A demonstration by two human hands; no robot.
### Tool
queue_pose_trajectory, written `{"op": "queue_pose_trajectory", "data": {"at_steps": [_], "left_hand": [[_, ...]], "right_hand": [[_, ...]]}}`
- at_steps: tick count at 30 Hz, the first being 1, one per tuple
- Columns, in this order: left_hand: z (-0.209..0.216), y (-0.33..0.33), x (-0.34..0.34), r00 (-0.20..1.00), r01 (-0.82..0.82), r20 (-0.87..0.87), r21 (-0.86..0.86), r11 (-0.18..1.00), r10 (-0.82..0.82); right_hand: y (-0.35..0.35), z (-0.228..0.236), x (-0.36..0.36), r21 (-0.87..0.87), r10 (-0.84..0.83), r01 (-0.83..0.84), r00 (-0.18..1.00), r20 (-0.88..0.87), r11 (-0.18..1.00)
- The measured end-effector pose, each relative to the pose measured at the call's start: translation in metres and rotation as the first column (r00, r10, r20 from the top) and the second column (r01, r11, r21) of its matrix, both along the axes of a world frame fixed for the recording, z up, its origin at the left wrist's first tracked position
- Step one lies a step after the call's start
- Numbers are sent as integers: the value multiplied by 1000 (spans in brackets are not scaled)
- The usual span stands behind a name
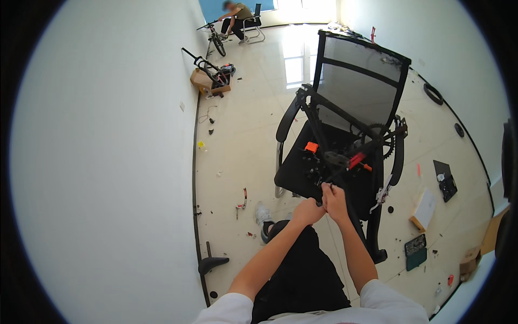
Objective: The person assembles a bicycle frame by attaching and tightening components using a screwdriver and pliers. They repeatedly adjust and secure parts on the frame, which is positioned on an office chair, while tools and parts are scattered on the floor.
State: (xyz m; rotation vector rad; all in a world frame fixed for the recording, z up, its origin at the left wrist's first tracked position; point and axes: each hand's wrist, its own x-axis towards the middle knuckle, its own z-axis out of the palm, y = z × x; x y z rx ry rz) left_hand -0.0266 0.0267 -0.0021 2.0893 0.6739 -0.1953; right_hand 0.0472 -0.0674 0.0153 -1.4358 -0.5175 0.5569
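Observation:
My left hand and my right hand are close together in front of a black mesh office chair. Both have their fingers closed around something small and dark, mostly hidden by the fingers. Across the armrests and seat of the chair lies a black bicycle frame with a chainring and a red section. An orange block-like object and an orange tool handle lie on the seat, among several small dark parts just beyond my hands.
At left, a bicycle saddle leans by the wall; a cardboard box with bike parts stands farther off. On the right floor lie a tyre, a black case, a green case and a white box. A person sits beside a bicycle.

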Motion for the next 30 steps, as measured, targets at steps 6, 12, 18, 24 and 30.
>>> {"op": "queue_pose_trajectory", "data": {"at_steps": [6,12,18,24,30], "left_hand": [[1,-2,-1,983,-74,147,-224,972,108],[-68,29,12,845,-96,434,-454,886,314],[-6,29,-10,789,-330,-2,-845,421,615],[4,37,-15,797,-352,5,-809,472,604],[13,28,-12,939,-208,88,-623,754,333]], "right_hand": [[-7,29,-15,191,-3,-27,988,155,981],[-12,58,-53,-17,9,15,405,914,1000],[-44,-4,-79,-191,152,-26,717,680,981],[-57,-42,-74,-286,232,-156,939,253,946],[-60,-31,-16,-126,15,-50,964,-265,991]]}}
